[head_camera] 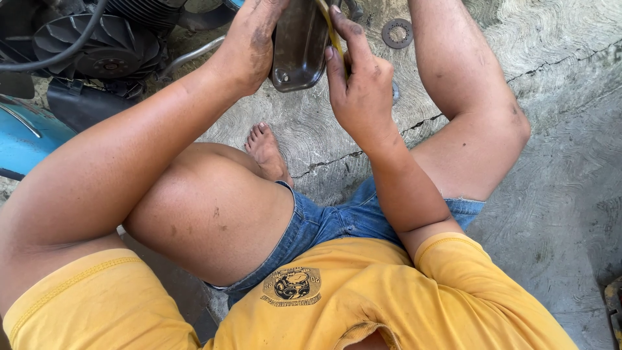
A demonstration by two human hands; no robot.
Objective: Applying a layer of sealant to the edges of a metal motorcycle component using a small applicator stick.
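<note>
A dark metal cover (pixel 299 45), shaped like a shallow pan, is held up near the top of the view. My left hand (pixel 249 42), smeared with grease, grips its left side. My right hand (pixel 359 81) holds its right edge, with fingers closed around a thin yellow tool (pixel 332 29) pressed along that edge. I sit on the ground with bare knees raised, one foot (pixel 267 150) tucked under.
A dark engine with a finned fan (pixel 97 45) and a blue body panel (pixel 26 139) stand at the top left. A round toothed metal ring (pixel 396 32) lies on the cracked concrete floor (pixel 557 149) behind my hands.
</note>
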